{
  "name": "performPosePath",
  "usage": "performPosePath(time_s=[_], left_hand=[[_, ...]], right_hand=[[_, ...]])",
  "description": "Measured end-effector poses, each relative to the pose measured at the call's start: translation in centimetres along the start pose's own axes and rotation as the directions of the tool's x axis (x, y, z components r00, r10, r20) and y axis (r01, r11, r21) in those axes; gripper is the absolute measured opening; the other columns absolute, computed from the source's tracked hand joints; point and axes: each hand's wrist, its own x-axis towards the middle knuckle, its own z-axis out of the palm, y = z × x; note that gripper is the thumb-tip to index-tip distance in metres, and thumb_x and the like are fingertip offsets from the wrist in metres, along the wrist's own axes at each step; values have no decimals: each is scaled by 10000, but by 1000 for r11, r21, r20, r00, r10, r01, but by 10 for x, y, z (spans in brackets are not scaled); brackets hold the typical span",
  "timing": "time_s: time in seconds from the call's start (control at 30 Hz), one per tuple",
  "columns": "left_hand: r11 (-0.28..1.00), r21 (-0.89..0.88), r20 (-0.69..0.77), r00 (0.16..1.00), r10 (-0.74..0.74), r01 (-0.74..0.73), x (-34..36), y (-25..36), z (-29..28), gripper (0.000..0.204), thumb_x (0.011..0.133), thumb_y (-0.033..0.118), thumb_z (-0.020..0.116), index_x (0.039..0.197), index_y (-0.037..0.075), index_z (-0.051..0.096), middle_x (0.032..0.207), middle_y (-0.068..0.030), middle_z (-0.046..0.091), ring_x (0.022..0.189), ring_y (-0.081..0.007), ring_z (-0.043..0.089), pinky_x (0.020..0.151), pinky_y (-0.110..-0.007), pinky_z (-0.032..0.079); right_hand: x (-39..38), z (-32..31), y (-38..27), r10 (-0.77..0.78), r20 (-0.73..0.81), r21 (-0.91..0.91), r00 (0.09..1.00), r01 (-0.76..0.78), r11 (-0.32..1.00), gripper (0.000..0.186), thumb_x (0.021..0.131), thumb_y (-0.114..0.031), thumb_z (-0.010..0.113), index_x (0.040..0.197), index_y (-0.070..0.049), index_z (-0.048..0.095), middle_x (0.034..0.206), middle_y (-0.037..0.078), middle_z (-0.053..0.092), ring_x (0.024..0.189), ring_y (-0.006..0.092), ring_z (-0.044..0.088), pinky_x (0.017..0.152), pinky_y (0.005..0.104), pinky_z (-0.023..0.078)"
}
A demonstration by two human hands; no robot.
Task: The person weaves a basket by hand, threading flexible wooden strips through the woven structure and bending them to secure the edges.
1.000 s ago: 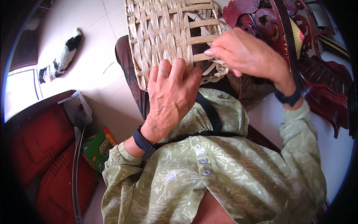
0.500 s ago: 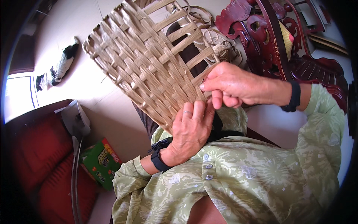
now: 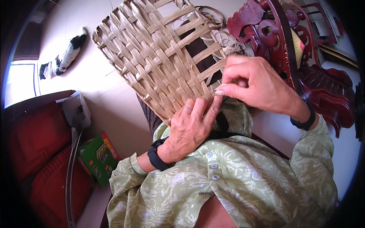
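A panel of tan flat strips (image 3: 152,57), woven close on its left and middle, leans across my lap. Along its right side several cross strips (image 3: 203,51) span open gaps, and dark cloth shows through them. My left hand (image 3: 190,121), with a ring on one finger, grips the panel's near edge, its fingertips on the weave and the thumb hidden. Just right of those fingertips, my right hand (image 3: 251,81) is closed in a pinch at the panel's near right corner. A strip end seems to be between thumb and forefinger, though little of it shows.
Loose coils of strip and cord (image 3: 224,40) lie beyond the panel. Carved dark-red wooden furniture (image 3: 283,45) stands at the right. At the left are a red cushioned seat (image 3: 42,140), a grey long-handled dustpan (image 3: 78,114) and a green box (image 3: 99,157). A black-and-white cat (image 3: 64,57) lies on the floor.
My right hand has turned, its knuckles now higher and its pinch closer to my left forefinger. My left hand keeps its place on the panel's edge. The whole view has shifted slightly.
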Motion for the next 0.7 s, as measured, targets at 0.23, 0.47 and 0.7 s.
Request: performPosePath(time_s=[0.23, 0.47, 0.7], left_hand=[[999, -6, -91, 995, -33, 33, 0, -2, -5, 467, 809, 144, 757, 1268, 166, 672, 894, 0, 568, 739, -168, 592, 559, -305, 467], [1000, -6, -65, 998, -28, 27, -2, 0, 0, 435, 810, 107, 747, 1237, 163, 688, 874, 11, 569, 726, -159, 585, 548, -291, 459], [999, 22, -117, 993, -20, 23, -4, -4, 4, 648, 779, 154, 635, 1424, 154, 566, 873, -34, 478, 736, -174, 541, 520, -296, 464]], right_hand=[[2, -4, 6, 162, 488, 684, 858, -491, 540, 251, 888, -223, 784, 882, 17, 709, 746, -15, 632, 609, 23, 508, 566, 195, 408], [5, -2, 13, -247, -32, -56, 969, 245, 968, 147, 814, -160, 740, 790, -19, 706, 705, 86, 675, 643, 228, 640, 629, 328, 487], [25, -15, -1, -35, 332, 655, 943, -204, 728, 209, 929, -175, 690, 867, 24, 696, 659, 54, 678, 543, 76, 617, 541, 232, 483]])
